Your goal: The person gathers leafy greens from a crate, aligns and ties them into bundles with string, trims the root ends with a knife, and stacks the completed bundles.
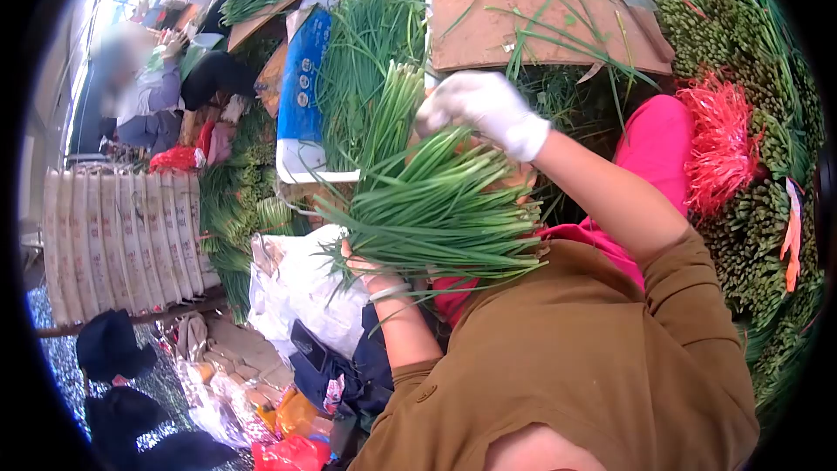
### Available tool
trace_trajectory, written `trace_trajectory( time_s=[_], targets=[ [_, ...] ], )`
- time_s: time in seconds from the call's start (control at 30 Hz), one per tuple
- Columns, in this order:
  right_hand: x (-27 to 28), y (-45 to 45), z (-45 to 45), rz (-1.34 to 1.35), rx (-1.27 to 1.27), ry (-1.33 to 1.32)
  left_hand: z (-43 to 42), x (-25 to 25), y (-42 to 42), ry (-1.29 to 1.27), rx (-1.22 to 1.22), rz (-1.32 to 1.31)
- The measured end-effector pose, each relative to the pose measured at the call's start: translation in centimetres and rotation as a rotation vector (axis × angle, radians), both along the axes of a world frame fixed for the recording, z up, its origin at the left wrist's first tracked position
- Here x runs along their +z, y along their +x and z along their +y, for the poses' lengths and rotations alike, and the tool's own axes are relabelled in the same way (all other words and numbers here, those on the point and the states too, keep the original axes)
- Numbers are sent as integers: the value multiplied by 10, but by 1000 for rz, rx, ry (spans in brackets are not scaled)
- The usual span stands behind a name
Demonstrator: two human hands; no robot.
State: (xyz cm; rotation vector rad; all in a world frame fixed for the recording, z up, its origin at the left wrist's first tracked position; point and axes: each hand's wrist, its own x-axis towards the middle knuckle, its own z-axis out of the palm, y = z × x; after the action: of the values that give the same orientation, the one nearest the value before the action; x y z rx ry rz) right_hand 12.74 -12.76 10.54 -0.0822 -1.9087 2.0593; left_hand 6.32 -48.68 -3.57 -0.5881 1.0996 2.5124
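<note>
A large bunch of garlic chives (445, 209) lies across my lap, its pale stem ends to the right and its green leaves to the left. My left hand (359, 263), with a white band at the wrist, is closed around the leafy end; leaves cover most of its fingers. Above the bunch is my right hand (479, 112) in a white glove, its fingers curled beside the pale stems of more garlic chives (399, 105). Whatever is between those fingertips, if anything, is hidden. These chives lean from a white crate (284, 150), which holds more chives.
A brown board (540, 26) with loose leaves lies beyond my right hand. Red plastic strings (719, 144) hang at the right by stacked chive bundles (732, 44). White plastic bags (314, 292) lie left of my lap. Another person (157, 92) sits at the upper left.
</note>
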Motion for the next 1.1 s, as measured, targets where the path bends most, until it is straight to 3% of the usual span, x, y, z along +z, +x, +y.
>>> trace_trajectory(
  time_s=[0.03,0.07,0.1,0.17,0.27,0.3,0.33,0.37,0.47,0.5,0.53,0.63,0.73,0.77,0.83,0.87,0.93,1.03,1.07,1.1],
  targets=[
    [5,8,15,82,-87,-73,1,-3,-1,2,17,-28],
    [3,13,31,-35,-229,-211,4,-5,-2,2,35,-56],
    [-18,17,53,54,-217,-511,5,-8,-3,1,56,-84],
    [-43,25,86,-99,-221,-374,3,-11,-4,47,-4,-67],
    [-60,25,66,-322,-182,-269,3,-5,-3,178,-90,-52],
    [-67,22,54,-196,-104,-226,6,-2,-1,141,-81,-56],
    [-75,19,34,-257,-94,-305,10,1,0,104,-70,-59],
    [-80,18,22,-381,87,-398,11,3,1,68,-58,-60],
    [-103,30,9,-591,295,94,-20,-21,-13,304,-250,-28],
    [-103,38,17,-503,327,341,0,-1,-1,190,-265,53],
    [-103,44,37,-476,394,772,10,9,3,140,-268,75],
    [-97,49,103,-412,-14,756,7,4,0,62,-263,82],
    [-54,43,182,-444,-389,788,2,-1,-5,15,-280,101],
    [-60,39,217,-357,-454,872,1,-1,-5,-13,-291,117],
    [-35,31,257,-483,-531,727,0,-6,-4,-125,-330,186],
    [-47,24,296,-485,-504,851,-1,-8,-5,-209,-364,244],
    [-51,11,336,-585,-550,855,-8,-18,-6,-518,-423,434],
    [-86,-16,368,-635,-691,923,-22,-31,-6,-1125,-307,675],
    [-96,-24,374,-643,-746,966,-30,-49,-7,-1142,-156,702],
    [-84,-22,358,-681,-733,1011,-20,-36,-7,-956,-191,604]
  ],
)
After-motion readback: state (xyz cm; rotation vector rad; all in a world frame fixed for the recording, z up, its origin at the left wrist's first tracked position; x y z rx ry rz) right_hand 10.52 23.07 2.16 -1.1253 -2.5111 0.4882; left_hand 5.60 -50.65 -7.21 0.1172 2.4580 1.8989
